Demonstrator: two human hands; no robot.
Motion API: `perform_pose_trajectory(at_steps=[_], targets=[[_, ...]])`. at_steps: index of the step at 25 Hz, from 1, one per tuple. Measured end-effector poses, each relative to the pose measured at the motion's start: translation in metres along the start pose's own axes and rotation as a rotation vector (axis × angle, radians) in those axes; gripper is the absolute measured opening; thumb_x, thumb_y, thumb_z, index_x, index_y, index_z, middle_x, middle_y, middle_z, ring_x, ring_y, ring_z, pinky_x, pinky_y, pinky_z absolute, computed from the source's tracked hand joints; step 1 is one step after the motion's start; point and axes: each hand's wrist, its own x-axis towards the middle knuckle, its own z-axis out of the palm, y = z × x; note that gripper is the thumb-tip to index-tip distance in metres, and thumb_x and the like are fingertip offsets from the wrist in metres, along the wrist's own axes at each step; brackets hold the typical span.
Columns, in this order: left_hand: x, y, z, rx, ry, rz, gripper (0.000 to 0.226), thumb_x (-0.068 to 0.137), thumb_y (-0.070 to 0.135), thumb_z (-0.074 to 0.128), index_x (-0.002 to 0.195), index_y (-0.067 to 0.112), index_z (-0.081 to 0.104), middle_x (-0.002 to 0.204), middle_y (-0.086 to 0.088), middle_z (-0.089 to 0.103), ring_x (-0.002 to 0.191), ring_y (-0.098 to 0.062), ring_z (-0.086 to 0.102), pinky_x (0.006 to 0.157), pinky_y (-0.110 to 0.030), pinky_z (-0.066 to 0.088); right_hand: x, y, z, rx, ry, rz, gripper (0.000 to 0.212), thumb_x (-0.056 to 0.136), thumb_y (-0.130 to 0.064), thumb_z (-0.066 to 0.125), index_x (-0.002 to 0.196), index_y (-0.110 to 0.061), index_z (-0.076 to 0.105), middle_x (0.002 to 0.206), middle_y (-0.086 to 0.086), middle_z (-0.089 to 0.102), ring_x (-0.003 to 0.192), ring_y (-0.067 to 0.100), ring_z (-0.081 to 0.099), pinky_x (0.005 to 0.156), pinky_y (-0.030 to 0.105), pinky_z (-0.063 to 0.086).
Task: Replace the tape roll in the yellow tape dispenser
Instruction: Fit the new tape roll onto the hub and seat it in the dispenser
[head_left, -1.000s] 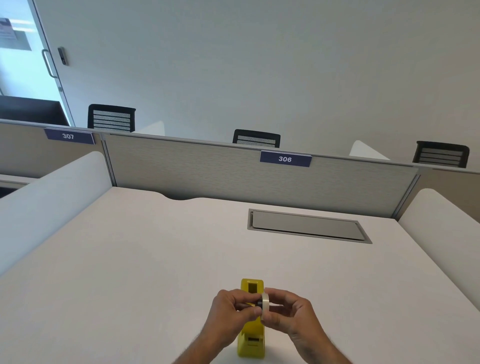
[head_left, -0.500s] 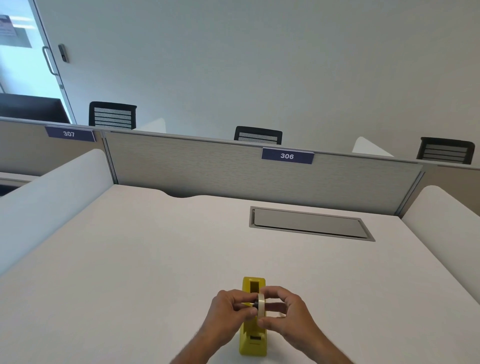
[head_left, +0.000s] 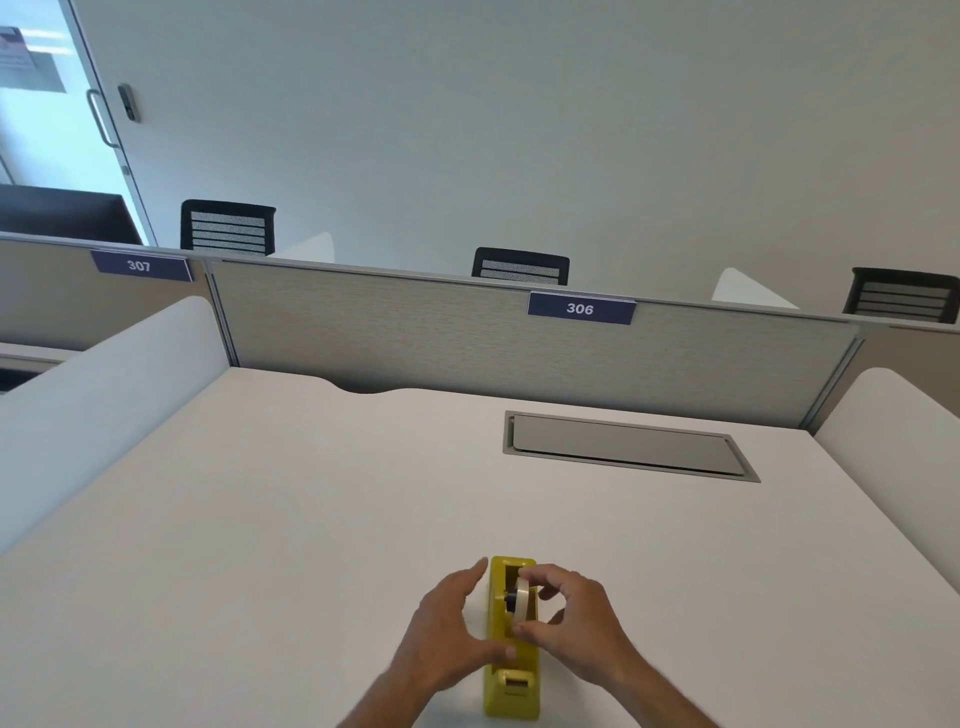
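Now: yellow tape dispenser (head_left: 511, 670) upright on white desk (head_left: 260, 519), near front edge, cutter end toward wearer. Tape roll (head_left: 521, 599) on edge in dispenser's top slot, dark hub to its left. Right hand (head_left: 576, 626) thumb + forefinger pinched on roll rim. Left hand (head_left: 451, 631) fingers spread, thumb pressed on dispenser's left side.

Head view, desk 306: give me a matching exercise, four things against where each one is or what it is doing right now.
1 tape roll
2 left hand
3 grey hatch
4 yellow dispenser

a flush in the desktop, far right
b standing on the desk, near edge
c pinched by the right hand
d against the dispenser's left side

Pairs: 1c, 2d, 3a, 4b
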Motion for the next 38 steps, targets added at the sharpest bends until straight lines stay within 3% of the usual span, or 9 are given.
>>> perform_pose_trajectory(at_steps=[4, 11, 17, 22, 27, 38], targets=[[0.001, 0.005, 0.003, 0.071, -0.042, 0.035, 0.114, 0.065, 0.055, 0.088, 0.155, 0.044, 0.020, 0.158, 0.011, 0.042, 0.140, -0.014, 0.046, 0.115, -0.033, 0.040, 0.008, 0.007, 0.004, -0.068, 0.005, -0.005, 0.062, 0.064, -0.038, 0.085, 0.120, -0.043, 0.060, 0.107, -0.013, 0.057, 0.090, 0.005, 0.058, 0.079, 0.020, 0.055], [0.003, 0.002, 0.007, 0.087, -0.037, 0.001, 0.114, 0.062, 0.055, 0.088, 0.154, 0.048, 0.021, 0.153, 0.010, 0.051, 0.134, -0.015, 0.053, 0.109, -0.032, 0.047, 0.015, 0.013, 0.008, -0.119, 0.013, -0.071, 0.063, 0.064, -0.036, 0.084, 0.123, -0.038, 0.062, 0.121, -0.020, 0.057, 0.111, 0.003, 0.046, 0.093, 0.031, 0.051], [0.006, -0.002, 0.010, 0.128, -0.053, -0.014, 0.115, 0.059, 0.059, 0.085, 0.152, 0.053, 0.017, 0.149, 0.012, 0.054, 0.129, -0.014, 0.056, 0.105, -0.034, 0.049, 0.019, 0.011, 0.005, -0.141, 0.015, -0.112, 0.061, 0.064, -0.032, 0.083, 0.122, -0.033, 0.064, 0.113, -0.025, 0.051, 0.113, 0.004, 0.045, 0.090, 0.030, 0.050], [0.008, -0.004, 0.011, 0.138, -0.055, -0.023, 0.116, 0.060, 0.059, 0.086, 0.152, 0.053, 0.016, 0.151, 0.013, 0.053, 0.130, -0.014, 0.055, 0.106, -0.035, 0.049, 0.021, 0.008, 0.005, -0.159, 0.027, -0.100, 0.061, 0.064, -0.034, 0.085, 0.122, -0.030, 0.066, 0.106, -0.016, 0.052, 0.105, 0.006, 0.048, 0.087, 0.019, 0.045], [0.008, -0.006, 0.012, 0.122, -0.054, -0.029, 0.116, 0.059, 0.060, 0.086, 0.152, 0.054, 0.017, 0.150, 0.013, 0.053, 0.129, -0.014, 0.056, 0.106, -0.035, 0.049, 0.020, 0.008, 0.007, -0.132, 0.027, -0.023, 0.063, 0.061, -0.037, 0.086, 0.121, -0.033, 0.066, 0.097, -0.013, 0.049, 0.095, 0.004, 0.050, 0.082, 0.022, 0.049], [0.007, -0.004, 0.010, 0.110, -0.056, -0.026, 0.115, 0.059, 0.060, 0.084, 0.151, 0.056, 0.016, 0.149, 0.013, 0.054, 0.130, -0.014, 0.055, 0.106, -0.037, 0.049, 0.010, 0.011, 0.013, -0.152, 0.057, -0.059, 0.070, 0.062, -0.044, 0.080, 0.128, -0.039, 0.058, 0.097, -0.014, 0.052, 0.094, 0.005, 0.052, 0.081, 0.023, 0.051]])
